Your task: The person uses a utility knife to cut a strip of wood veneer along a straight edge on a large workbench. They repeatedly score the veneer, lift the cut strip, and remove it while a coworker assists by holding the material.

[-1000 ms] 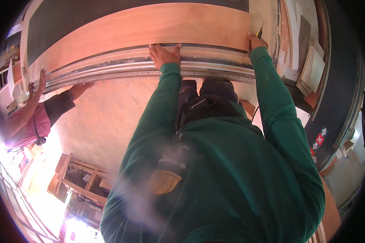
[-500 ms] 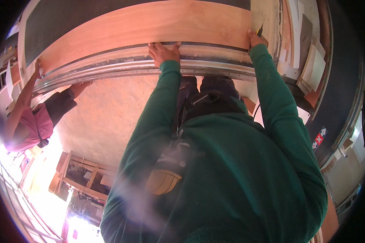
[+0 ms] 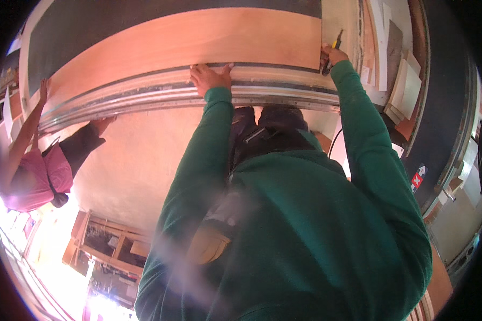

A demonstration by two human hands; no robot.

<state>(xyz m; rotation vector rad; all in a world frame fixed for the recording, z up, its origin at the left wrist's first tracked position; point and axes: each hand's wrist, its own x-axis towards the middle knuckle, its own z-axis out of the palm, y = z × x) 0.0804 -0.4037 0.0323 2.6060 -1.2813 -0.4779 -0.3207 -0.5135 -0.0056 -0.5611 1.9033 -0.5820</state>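
Co-worker's hand (image 3: 43,90) shifted to left end of long orange-tan wooden panel (image 3: 198,45), along table's (image 3: 273,76) near edge. Your left hand (image 3: 210,79): fingers apart; right hand (image 3: 335,55): clamped on yellow-and-black knife (image 3: 336,42). Panel likely stiff, light; hold by edges.

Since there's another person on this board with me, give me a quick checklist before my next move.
1. Left hand at the board's near edge: ok.
2. Right hand by the board's right end: ok.
3. Right hand free: not ok, it holds a yellow-and-black tool.
4. Co-worker's hand at the board's left end: ok.
5. Co-worker's grip firm: cannot tell.
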